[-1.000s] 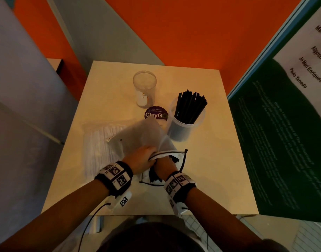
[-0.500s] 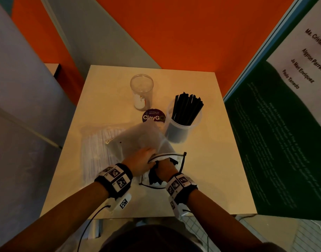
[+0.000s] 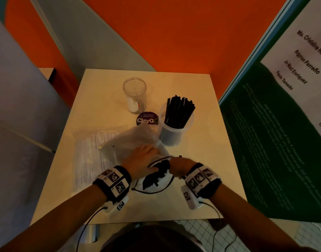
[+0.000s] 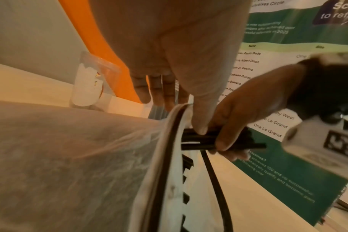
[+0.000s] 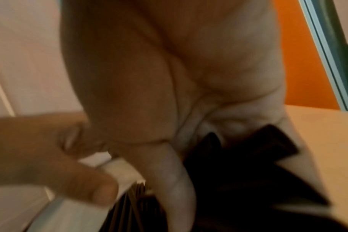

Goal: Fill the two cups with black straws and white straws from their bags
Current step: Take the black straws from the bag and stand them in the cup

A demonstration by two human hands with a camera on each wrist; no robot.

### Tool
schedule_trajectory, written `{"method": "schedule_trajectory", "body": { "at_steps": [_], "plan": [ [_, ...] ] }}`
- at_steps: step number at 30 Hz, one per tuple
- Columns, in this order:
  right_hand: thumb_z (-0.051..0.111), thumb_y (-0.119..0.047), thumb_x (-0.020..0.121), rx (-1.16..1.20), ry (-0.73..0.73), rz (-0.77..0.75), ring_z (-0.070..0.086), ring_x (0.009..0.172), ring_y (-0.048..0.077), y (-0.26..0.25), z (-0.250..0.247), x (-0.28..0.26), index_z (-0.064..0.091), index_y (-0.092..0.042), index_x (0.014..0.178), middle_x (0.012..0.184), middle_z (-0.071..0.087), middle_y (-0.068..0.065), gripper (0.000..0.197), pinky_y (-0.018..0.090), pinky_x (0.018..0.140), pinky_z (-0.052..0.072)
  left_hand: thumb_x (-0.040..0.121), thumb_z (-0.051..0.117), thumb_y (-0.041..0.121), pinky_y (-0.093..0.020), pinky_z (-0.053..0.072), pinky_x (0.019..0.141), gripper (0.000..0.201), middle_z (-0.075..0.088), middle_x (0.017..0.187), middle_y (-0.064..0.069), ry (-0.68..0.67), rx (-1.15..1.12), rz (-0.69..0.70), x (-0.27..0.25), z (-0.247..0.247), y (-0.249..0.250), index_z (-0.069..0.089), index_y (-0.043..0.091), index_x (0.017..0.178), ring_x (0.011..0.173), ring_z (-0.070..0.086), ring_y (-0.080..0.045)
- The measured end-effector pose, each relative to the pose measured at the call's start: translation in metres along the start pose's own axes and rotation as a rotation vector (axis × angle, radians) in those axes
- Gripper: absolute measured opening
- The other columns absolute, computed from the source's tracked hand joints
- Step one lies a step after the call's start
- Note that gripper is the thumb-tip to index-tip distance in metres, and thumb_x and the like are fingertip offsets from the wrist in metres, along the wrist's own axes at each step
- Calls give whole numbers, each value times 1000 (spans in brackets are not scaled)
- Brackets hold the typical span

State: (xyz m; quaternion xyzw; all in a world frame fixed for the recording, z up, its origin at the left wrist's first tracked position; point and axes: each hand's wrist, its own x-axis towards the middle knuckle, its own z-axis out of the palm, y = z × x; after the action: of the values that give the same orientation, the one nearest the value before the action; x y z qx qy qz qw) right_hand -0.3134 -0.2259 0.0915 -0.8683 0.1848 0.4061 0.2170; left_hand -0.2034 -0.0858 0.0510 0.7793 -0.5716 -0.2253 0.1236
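**Drawing the next black bundle from the bag**

Orange walls and a green poster hem in a small cream square table (image 3: pixel 201 142), seen from above. At its centre lies a frosted translucent zip bag (image 3: pixel 136 140) with a black-edged mouth facing six o'clock. The left hand (image 3: pixel 141 160) lies across the bag's top with fingers straight, while its thumb and fingers appear to pin the upper lip of the mouth, though the wrist view is too close to be sure. The right hand (image 3: pixel 179 167) is curled round a bundle of thin black straws (image 4: pixel 213 139) at the mouth, their ends poking from its fist.

At two o'clock from the bag stands a clear plastic cup (image 3: pixel 176 131) already holding a sheaf of black straws. At twelve o'clock a second clear cup with a white label (image 3: pixel 135 95) holds no straws. A clear bag of white straws (image 3: pixel 94 153) lies flat at nine o'clock, partly under the frosted bag.

To do this step well, I would keep the left hand pressing the bag down so it does not drag, pull the bundle straight out along its length, keep the grip firm enough that no straw slips, then carry it upright to the two o'clock cup without knocking it.
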Motion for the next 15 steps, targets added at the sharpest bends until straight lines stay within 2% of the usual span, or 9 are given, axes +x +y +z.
{"method": "schedule_trajectory", "body": {
  "at_steps": [2, 5, 8, 10, 12, 13, 14, 15],
  "plan": [
    [40, -5, 97, -80, -28, 24, 31, 51, 11, 15, -14, -22, 33, -14, 57, 60, 36, 1, 41, 20, 51, 30, 84, 60, 51, -36, 24, 107, 63, 36, 139, 5, -9, 13, 30, 7, 0, 10, 37, 27, 137, 128, 30, -17],
    [40, -8, 96, -217, -58, 33, 37, 53, 14, 28, -37, -54, 40, -12, 62, 61, 40, 1, 34, 21, 50, 30, 79, 64, 57, -35, 18, 107, 73, 35, 141, 5, 26, 35, 87, 20, 3, 25, 33, 28, 139, 132, 25, -17],
    [41, -12, 96, -341, 1, 2, 45, 70, 18, 33, -60, -83, 49, -11, 82, 73, 48, 0, 16, 25, 67, 37, 77, 65, 60, -27, 14, 103, 78, 37, 137, 8, 24, -13, 136, 34, 0, 39, 31, 30, 141, 128, 25, -11],
    [46, -14, 94, -329, 4, -21, 46, 64, 16, 36, -75, -97, 55, -9, 81, 74, 52, 1, 16, 25, 63, 38, 80, 66, 54, -23, 25, 96, 67, 50, 120, 11, -22, -141, 107, 41, -7, 50, 34, 34, 136, 109, 41, -4],
    [54, -20, 92, -217, 25, -75, 50, 63, 16, 43, -91, -108, 63, -5, 91, 77, 60, 2, 18, 25, 60, 39, 88, 62, 42, -23, 40, 79, 35, 58, 91, 10, -57, -275, 77, 45, -14, 59, 43, 34, 117, 81, 52, -2],
    [57, -27, 92, -117, 71, -118, 54, 64, 16, 47, -99, -113, 65, -8, 97, 82, 64, 2, 21, 25, 60, 41, 92, 59, 35, -23, 42, 71, 17, 57, 79, 9, -43, -302, 84, 46, -18, 61, 46, 31, 103, 70, 52, -1],
    [58, -37, 91, 0, 150, -168, 58, 66, 14, 51, -106, -117, 64, -13, 102, 86, 67, 0, 27, 25, 61, 44, 94, 57, 30, -20, 41, 66, 10, 54, 69, 8, -2, -314, 103, 46, -24, 62, 47, 27, 92, 62, 51, 0],
    [55, -49, 90, 125, 257, -220, 61, 69, 12, 55, -112, -118, 63, -18, 105, 90, 68, -1, 35, 26, 65, 48, 95, 56, 25, -17, 38, 63, 12, 51, 65, 8, 64, -310, 117, 46, -31, 62, 49, 22, 86, 59, 50, 0]
  ]
}}
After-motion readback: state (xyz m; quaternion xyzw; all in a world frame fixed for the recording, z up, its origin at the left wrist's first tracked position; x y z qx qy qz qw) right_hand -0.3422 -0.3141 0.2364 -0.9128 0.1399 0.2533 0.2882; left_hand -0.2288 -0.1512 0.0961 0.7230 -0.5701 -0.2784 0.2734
